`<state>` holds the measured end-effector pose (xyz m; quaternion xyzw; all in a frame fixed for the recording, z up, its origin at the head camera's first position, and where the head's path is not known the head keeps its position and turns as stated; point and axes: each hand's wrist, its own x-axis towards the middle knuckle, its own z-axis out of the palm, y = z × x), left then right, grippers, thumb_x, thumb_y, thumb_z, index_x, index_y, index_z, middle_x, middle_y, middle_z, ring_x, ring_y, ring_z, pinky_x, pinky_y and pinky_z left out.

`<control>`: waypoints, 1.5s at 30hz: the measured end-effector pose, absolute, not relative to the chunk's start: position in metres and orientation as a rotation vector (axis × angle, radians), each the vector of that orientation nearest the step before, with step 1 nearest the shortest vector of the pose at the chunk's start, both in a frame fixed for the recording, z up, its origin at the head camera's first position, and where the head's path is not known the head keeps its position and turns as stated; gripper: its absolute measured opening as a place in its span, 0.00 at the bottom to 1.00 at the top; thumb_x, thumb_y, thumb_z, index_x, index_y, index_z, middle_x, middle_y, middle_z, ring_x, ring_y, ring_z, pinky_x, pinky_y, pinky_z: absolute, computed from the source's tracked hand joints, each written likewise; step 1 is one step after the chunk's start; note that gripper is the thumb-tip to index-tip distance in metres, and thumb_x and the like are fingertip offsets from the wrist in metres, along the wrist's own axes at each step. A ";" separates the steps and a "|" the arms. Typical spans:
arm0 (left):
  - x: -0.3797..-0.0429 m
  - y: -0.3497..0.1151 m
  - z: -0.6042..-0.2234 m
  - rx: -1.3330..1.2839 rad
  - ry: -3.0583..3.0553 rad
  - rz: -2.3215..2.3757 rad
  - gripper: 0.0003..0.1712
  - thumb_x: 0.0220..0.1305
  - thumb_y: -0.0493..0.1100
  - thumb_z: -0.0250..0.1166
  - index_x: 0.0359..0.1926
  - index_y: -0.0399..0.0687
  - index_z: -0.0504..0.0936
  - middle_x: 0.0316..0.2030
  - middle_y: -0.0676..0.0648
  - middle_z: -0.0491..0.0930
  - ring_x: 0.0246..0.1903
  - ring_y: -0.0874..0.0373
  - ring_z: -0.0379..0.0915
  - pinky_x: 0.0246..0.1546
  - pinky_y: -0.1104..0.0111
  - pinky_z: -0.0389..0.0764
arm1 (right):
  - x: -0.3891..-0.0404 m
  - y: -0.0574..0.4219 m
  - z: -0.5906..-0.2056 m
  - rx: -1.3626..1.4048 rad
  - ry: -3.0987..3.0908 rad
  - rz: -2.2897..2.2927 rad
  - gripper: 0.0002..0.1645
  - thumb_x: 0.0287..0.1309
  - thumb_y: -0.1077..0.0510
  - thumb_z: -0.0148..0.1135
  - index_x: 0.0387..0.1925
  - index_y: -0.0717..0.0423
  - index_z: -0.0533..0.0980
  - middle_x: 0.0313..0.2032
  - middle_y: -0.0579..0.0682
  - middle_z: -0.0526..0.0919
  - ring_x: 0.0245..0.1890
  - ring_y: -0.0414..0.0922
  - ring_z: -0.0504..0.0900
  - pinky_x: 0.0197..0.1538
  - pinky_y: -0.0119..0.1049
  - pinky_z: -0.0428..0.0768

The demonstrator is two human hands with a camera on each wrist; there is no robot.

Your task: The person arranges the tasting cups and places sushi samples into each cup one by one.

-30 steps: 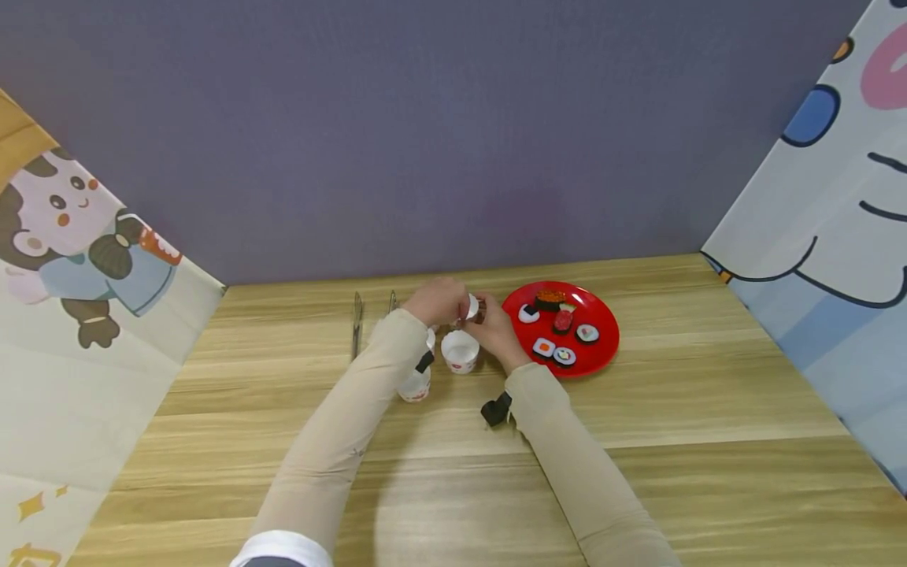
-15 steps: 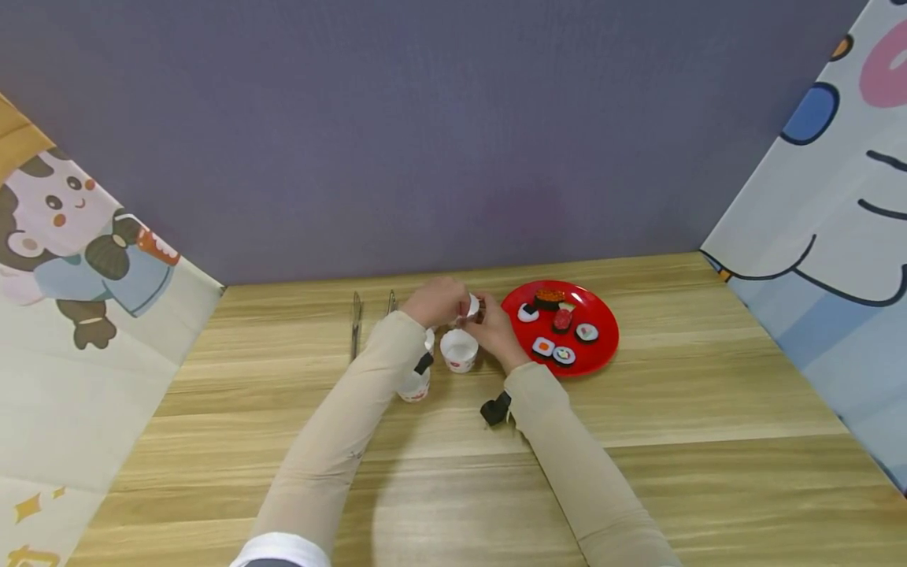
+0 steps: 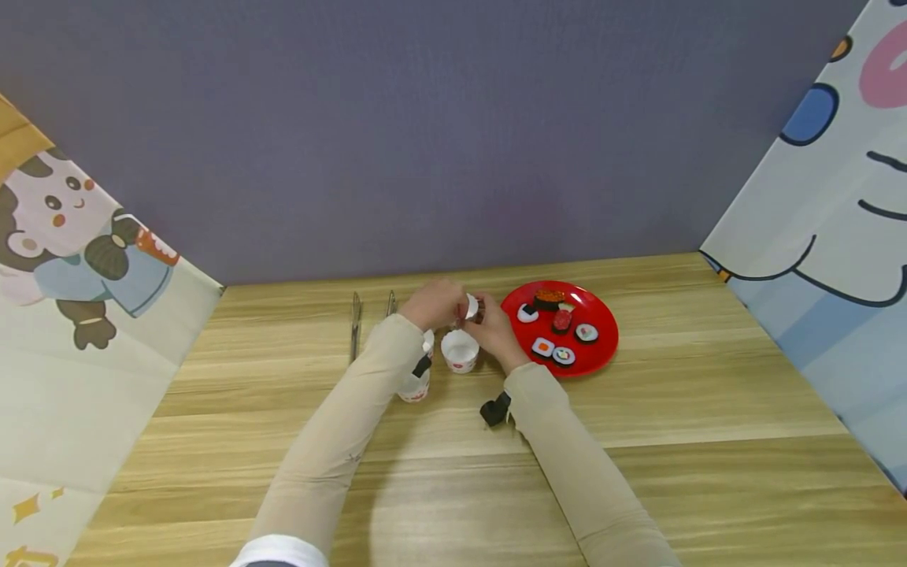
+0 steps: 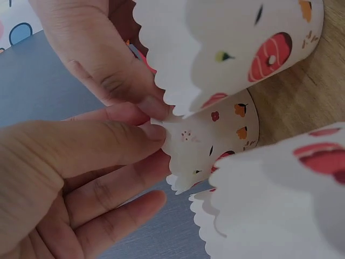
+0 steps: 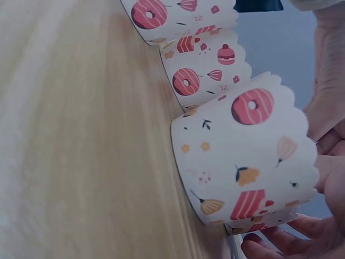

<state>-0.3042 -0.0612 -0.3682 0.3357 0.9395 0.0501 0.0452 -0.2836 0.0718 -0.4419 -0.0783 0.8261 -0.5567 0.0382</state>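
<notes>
Two hands meet over a wooden counter [image 3: 673,394]. The left hand [image 3: 439,302] pinches the scalloped rim of a white paper cup [image 4: 215,135] between thumb and fingertips, its other fingers loosely spread. The right hand [image 3: 497,329] grips the same rim with its thumb and fingers, partly hidden. This cup sits at the far middle, beyond a similar upright cup [image 3: 460,351]; more cups [image 3: 414,387] stand nearer left. Right is a red plate [image 3: 608,319] of sushi pieces [image 3: 562,320]; far left, slim metal utensils [image 3: 356,327].
</notes>
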 end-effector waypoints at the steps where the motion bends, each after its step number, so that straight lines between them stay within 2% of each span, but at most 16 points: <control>1: -0.304 -0.061 -0.369 1.028 2.869 0.155 0.07 0.48 0.30 0.69 0.27 0.46 0.87 0.31 0.49 0.84 0.32 0.55 0.77 0.38 0.66 0.77 | -0.283 0.072 -0.442 -0.238 2.533 -1.710 0.32 0.56 0.59 0.63 0.61 0.61 0.63 0.54 0.60 0.74 0.44 0.51 0.75 0.43 0.36 0.75; 13: -0.300 -0.063 -0.366 1.022 2.885 0.189 0.07 0.50 0.29 0.68 0.28 0.45 0.87 0.31 0.48 0.84 0.31 0.55 0.76 0.36 0.66 0.77 | -0.284 0.071 -0.442 -0.227 2.525 -1.710 0.34 0.57 0.59 0.62 0.63 0.62 0.61 0.56 0.61 0.72 0.50 0.53 0.74 0.51 0.43 0.75; 21: -0.296 -0.063 -0.359 0.952 2.982 0.160 0.12 0.54 0.26 0.61 0.33 0.43 0.86 0.34 0.46 0.84 0.33 0.52 0.78 0.38 0.64 0.78 | -0.282 0.071 -0.441 -0.235 2.474 -1.749 0.36 0.58 0.61 0.61 0.64 0.64 0.58 0.59 0.63 0.69 0.57 0.56 0.73 0.55 0.46 0.74; 30: -0.288 -0.066 -0.344 0.986 3.096 0.139 0.14 0.55 0.25 0.60 0.34 0.44 0.86 0.33 0.46 0.84 0.31 0.52 0.79 0.35 0.63 0.79 | -0.283 0.071 -0.440 -0.223 2.498 -1.701 0.34 0.59 0.60 0.62 0.64 0.62 0.59 0.58 0.61 0.70 0.55 0.55 0.72 0.57 0.47 0.72; 38: -0.274 -0.068 -0.327 1.004 3.138 0.093 0.11 0.56 0.26 0.59 0.31 0.44 0.84 0.28 0.47 0.83 0.24 0.57 0.72 0.26 0.66 0.72 | -0.283 0.071 -0.442 -0.227 2.514 -1.708 0.32 0.58 0.60 0.63 0.62 0.61 0.61 0.56 0.61 0.72 0.53 0.56 0.74 0.56 0.47 0.73; 45: -0.253 -0.071 -0.317 1.053 3.185 0.099 0.11 0.54 0.25 0.60 0.30 0.43 0.83 0.27 0.47 0.82 0.23 0.56 0.75 0.25 0.64 0.75 | -0.283 0.071 -0.442 -0.242 2.496 -1.746 0.33 0.57 0.60 0.64 0.62 0.62 0.62 0.57 0.61 0.72 0.55 0.56 0.74 0.57 0.47 0.72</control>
